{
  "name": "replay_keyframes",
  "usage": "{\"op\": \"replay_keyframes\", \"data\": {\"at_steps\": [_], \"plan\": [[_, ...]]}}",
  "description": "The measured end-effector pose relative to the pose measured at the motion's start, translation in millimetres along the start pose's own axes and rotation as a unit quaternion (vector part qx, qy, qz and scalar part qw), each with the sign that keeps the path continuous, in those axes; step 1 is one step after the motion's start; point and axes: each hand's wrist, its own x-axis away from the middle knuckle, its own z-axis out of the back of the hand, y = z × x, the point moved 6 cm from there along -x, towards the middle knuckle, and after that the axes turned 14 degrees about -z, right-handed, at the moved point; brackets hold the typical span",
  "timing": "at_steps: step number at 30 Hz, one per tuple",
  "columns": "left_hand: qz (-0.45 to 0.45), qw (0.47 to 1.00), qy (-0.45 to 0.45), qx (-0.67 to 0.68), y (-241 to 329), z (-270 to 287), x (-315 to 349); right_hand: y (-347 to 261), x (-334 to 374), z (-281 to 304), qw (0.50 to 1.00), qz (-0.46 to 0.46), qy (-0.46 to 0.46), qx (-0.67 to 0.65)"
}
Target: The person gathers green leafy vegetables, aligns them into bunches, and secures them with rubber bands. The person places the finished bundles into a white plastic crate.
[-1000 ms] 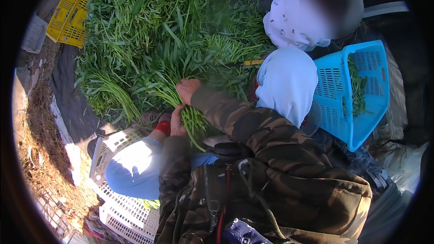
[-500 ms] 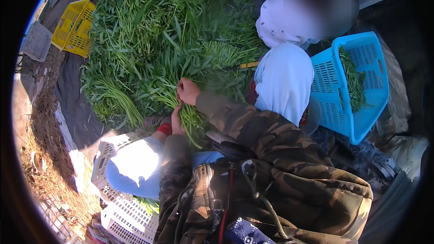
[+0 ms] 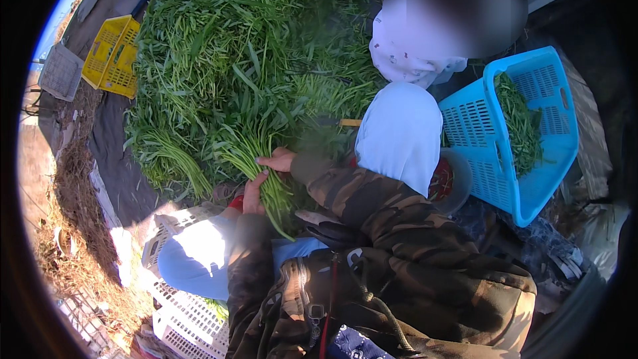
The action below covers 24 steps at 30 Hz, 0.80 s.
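A bunch of long green stalks (image 3: 266,173) lies across my lap, leaves pointing up into the big heap of cut greens (image 3: 246,46). My left hand (image 3: 252,194) grips the bunch from the left side near the stem ends. My right hand (image 3: 279,159) closes over the same bunch a little higher, thumb side toward the heap. Both camouflage sleeves come in from the lower edge.
A person in white (image 3: 412,93) sits at my right beside a blue basket (image 3: 531,179) holding greens. A yellow crate (image 3: 113,56) and a grey crate (image 3: 60,70) lie far left. White crates (image 3: 179,319) sit under my left knee. Dry straw covers the ground at left.
My view has shifted slightly; both hands stay on the bunch, the right hand sliding a little along the stalks.
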Motion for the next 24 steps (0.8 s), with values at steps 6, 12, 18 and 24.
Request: {"op": "replay_keyframes", "data": {"at_steps": [6,12,18,24], "plan": [[-0.191,0.979,0.039,0.059,33,-29,30,-41,43,-5,0.982,0.148,0.033,-0.117],[-0.128,0.989,0.066,0.044,13,-12,7,-13,30,-8,0.967,0.149,0.109,-0.174],[-0.123,0.983,0.131,0.040,14,6,-3,-26,14,-15,0.951,0.097,0.018,-0.294],[-0.001,0.985,0.085,0.151,-27,18,-7,23,-8,-14,0.967,-0.039,0.046,-0.247]]}}
